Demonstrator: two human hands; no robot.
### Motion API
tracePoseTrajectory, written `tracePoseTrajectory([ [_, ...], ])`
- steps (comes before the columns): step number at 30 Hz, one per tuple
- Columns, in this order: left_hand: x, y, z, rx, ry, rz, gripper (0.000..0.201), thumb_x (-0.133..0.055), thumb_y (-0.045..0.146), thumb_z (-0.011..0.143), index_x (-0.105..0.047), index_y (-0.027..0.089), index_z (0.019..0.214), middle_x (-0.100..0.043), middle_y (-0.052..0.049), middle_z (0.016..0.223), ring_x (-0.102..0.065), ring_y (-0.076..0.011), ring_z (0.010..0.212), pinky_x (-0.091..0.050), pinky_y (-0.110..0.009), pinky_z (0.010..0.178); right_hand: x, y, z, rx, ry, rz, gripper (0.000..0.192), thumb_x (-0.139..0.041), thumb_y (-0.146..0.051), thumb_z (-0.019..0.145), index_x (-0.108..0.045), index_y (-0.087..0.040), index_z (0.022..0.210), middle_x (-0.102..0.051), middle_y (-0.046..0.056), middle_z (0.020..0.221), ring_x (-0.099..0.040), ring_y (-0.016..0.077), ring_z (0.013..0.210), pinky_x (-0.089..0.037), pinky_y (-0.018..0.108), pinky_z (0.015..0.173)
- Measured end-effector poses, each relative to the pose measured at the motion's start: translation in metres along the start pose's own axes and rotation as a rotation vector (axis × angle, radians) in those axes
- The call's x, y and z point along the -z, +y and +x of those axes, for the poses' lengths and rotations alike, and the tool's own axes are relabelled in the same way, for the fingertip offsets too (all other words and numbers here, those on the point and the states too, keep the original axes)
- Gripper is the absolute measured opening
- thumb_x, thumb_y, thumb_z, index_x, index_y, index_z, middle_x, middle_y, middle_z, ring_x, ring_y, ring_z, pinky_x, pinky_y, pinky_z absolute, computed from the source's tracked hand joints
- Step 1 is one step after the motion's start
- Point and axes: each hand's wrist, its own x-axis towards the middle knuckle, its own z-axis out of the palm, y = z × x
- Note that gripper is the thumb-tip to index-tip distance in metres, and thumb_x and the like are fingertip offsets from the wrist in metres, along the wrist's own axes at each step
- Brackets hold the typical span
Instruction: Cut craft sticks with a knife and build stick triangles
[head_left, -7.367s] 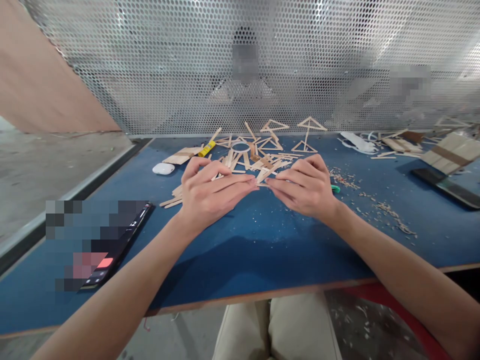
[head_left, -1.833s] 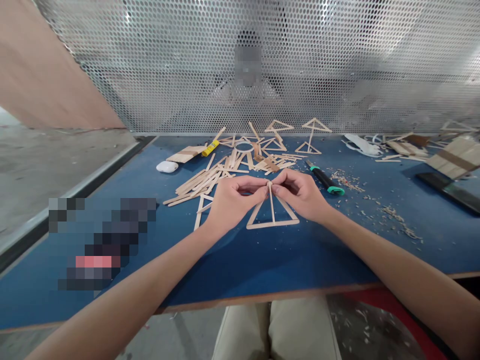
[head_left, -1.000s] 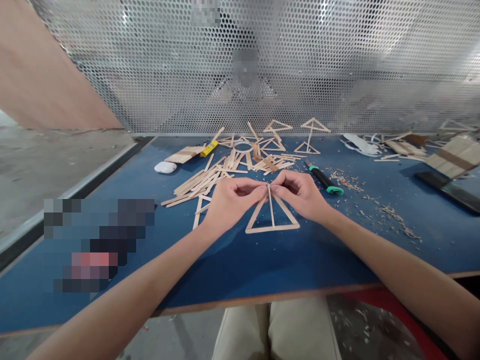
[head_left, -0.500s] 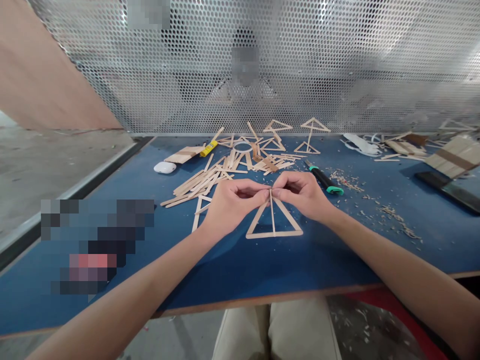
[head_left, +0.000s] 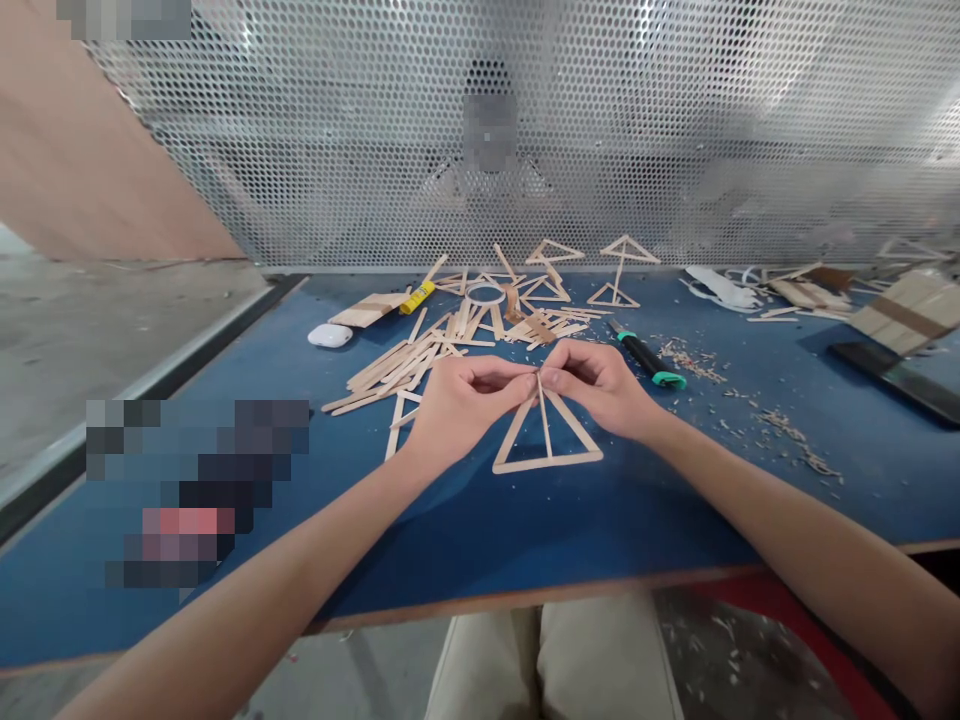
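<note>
Knife (head_left: pixel 649 360) as reference, sides as the wearer sees them. Stick triangle (head_left: pixel 546 425) is left of the knife and nearer the wearer, over the blue table (head_left: pixel 525 540). Apex points away from the wearer, base stick (head_left: pixel 547 464) faces the wearer and runs nearly crosswise. Centre stick goes from apex to about mid-base, so that axis runs away from the wearer, far end leaning slightly left. Can't tell if the base touches the table or sits just above it. Left hand (head_left: pixel 469 405): fingers curled, thumb and fingertips closed on the apex from the left. Right hand (head_left: pixel 600 390): same pinch from the right, just short of the knife; thumbs nearly meet, apex mostly covered. Knife itself slants, blade end away and left, green butt toward the wearer and right. Second stick frame (head_left: pixel 394 440) is well left of the knife, partly hidden by the left hand. Loose stick pile (head_left: pixel 405 368) is also left, beyond that frame; tape ring (head_left: pixel 486 293) and yellow tube (head_left: pixel 417 297) further back on that side. Wood scraps (head_left: pixel 784 430) scatter right of the knife, dark phone (head_left: pixel 896 382) beyond them.
</note>
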Motion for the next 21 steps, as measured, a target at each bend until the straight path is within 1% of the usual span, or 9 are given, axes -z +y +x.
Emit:
tracePoseTrajectory([
  [7,0.0,-0.002,-0.001,0.01,-0.003,-0.009,0.02,-0.081,0.038,0.081,-0.083,0.022,0.094,-0.08,-0.003,0.084,-0.077,-0.0188,0.076,-0.065,-0.027,0.073,-0.002,0.002,0.0,-0.014,-0.012,0.026,0.024,-0.073,-0.04,0.09,-0.067,-0.017,0.085,-0.065,0.001,0.076,-0.056,0.0135,0.068,-0.043,0.026,0.062],
  [10,0.0,-0.004,0.002,0.016,0.01,-0.009,0.024,-0.081,0.039,0.081,-0.082,0.02,0.096,-0.08,-0.004,0.084,-0.077,-0.0196,0.077,-0.066,-0.028,0.073,-0.001,0.0,0.001,-0.055,0.002,0.01,0.026,-0.067,-0.042,0.094,-0.069,-0.017,0.088,-0.066,0.002,0.078,-0.058,0.0134,0.069,-0.044,0.025,0.062],
  [12,0.002,-0.006,0.005,0.021,0.053,-0.039,0.026,-0.081,0.039,0.081,-0.082,0.02,0.098,-0.08,-0.005,0.086,-0.077,-0.0204,0.078,-0.067,-0.03,0.074,0.001,-0.001,0.002,-0.101,-0.015,0.018,0.027,-0.061,-0.043,0.098,-0.07,-0.017,0.097,-0.068,0.002,0.082,-0.06,0.0131,0.071,-0.045,0.025,0.063],
  [15,0.006,-0.009,0.011,-0.007,0.17,-0.126,0.025,-0.079,0.038,0.083,-0.081,0.02,0.1,-0.08,-0.006,0.091,-0.078,-0.0211,0.081,-0.068,-0.033,0.076,0.005,-0.004,0.002,-0.164,-0.123,0.068,0.031,-0.056,-0.044,0.101,-0.066,-0.018,0.113,-0.07,0.003,0.084,-0.063,0.0129,0.071,-0.049,0.026,0.065],
  [17,0.009,-0.01,0.014,-0.038,0.236,-0.173,0.025,-0.077,0.037,0.085,-0.08,0.02,0.102,-0.08,-0.006,0.095,-0.078,-0.0214,0.084,-0.068,-0.035,0.077,0.007,-0.004,0.002,-0.183,-0.166,0.071,0.031,-0.058,-0.044,0.099,-0.066,-0.017,0.111,-0.069,0.002,0.081,-0.062,0.0122,0.065,-0.049,0.026,0.062],
  [18,0.01,-0.01,0.015,-0.051,0.256,-0.184,0.025,-0.077,0.037,0.085,-0.079,0.02,0.103,-0.08,-0.006,0.097,-0.078,-0.0217,0.085,-0.069,-0.035,0.078,0.007,-0.004,0.002,-0.178,-0.154,0.05,0.03,-0.06,-0.043,0.098,-0.068,-0.016,0.106,-0.068,0.002,0.08,-0.062,0.0115,0.063,-0.049,0.026,0.059],
  [19,0.011,-0.01,0.016,-0.061,0.261,-0.187,0.025,-0.077,0.037,0.085,-0.079,0.02,0.104,-0.08,-0.006,0.098,-0.078,-0.0221,0.086,-0.069,-0.036,0.078,0.008,-0.003,0.002,-0.164,-0.113,0.019,0.029,-0.062,-0.043,0.097,-0.07,-0.016,0.101,-0.067,0.002,0.078,-0.06,0.0108,0.06,-0.047,0.025,0.056],
  [21,0.012,-0.009,0.016,-0.081,0.228,-0.186,0.027,-0.077,0.036,0.085,-0.079,0.018,0.105,-0.08,-0.007,0.1,-0.078,-0.0228,0.089,-0.068,-0.037,0.081,0.009,-0.001,0.004,-0.119,0.031,-0.029,0.027,-0.066,-0.042,0.095,-0.073,-0.016,0.094,-0.064,0.001,0.072,-0.055,0.0091,0.054,-0.043,0.025,0.051],
])
